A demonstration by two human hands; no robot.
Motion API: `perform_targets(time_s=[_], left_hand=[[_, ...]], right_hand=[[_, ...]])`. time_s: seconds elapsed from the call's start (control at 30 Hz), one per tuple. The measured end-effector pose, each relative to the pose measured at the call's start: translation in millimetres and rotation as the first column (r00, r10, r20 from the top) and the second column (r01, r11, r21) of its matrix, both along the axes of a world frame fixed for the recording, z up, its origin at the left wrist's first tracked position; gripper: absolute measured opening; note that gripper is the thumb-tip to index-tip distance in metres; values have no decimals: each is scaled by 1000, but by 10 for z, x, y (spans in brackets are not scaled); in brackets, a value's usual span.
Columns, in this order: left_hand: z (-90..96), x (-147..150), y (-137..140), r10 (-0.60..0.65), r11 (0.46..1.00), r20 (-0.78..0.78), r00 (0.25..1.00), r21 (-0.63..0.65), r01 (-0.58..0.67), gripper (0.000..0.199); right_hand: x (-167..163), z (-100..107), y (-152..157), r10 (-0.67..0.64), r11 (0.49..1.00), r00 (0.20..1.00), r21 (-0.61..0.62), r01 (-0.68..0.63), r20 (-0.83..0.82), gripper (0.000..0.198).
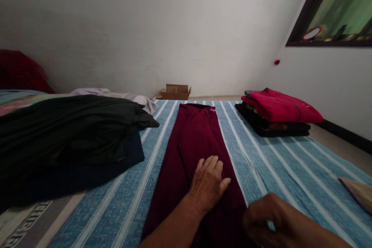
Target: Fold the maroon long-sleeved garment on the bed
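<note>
Maroon pants (200,135) lie lengthwise before me, with the waistband at the far end and the near end running out of the frame's bottom. My left hand (207,180) rests flat on the cloth, palm down with its fingers stretched forward. At the right edge of the pants, low in the frame, my right hand (271,217) is curled and somewhat blurred. Its fingers close at the pants' edge, with a small gap showing inside the curl. The exact grip is partly hidden.
A blue-and-white striped sheet (255,162) lies underneath. Dark clothes (87,128) are heaped at left; a folded stack with a pink garment (286,106) sits back right. Beyond the far edge are a cardboard box (176,92) and a wall (174,27). A flat tan item (359,193) lies at right.
</note>
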State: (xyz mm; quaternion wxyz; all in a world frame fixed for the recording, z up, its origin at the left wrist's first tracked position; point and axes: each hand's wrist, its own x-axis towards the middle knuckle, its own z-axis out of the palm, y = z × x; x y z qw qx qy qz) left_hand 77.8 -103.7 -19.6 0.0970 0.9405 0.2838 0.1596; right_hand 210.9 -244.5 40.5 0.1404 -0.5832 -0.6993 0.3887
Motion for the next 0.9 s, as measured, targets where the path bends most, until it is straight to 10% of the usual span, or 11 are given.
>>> perform_targets(time_s=[0.2,0.37,0.9], left_hand=[[44,3,9,118,992,-10,993,33,-118,29],[-7,15,15,111,994,-73,991,-1,-111,44],[-135,49,60,21,997,-161,987,-76,-34,59]], right_hand=[[115,-220,719,-370,859,924,412,303,93,25],[271,-508,1086,-530,796,818,463,390,223,23],[260,-569,1352,-461,879,706,388,278,538,25]])
